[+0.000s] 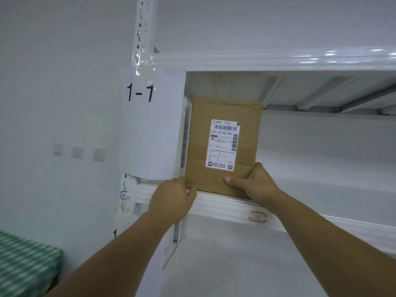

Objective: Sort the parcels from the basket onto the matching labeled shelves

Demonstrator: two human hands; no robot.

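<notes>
Pinching parcel [222,108] 15H-159-A03-280 at its lower corners — fingers [231,181] of left hand [171,202] and right hand [257,185] — beside sign [150,129] 1-1.

The left grip [171,200] and right grip [255,185] are bare, forearms likewise.

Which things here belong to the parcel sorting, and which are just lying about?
Job: cardboard parcel, 1-1 sign, white shelf, left hand and right hand gripping the parcel.
Lying about: wall switches, red tag on the shelf edge.
</notes>
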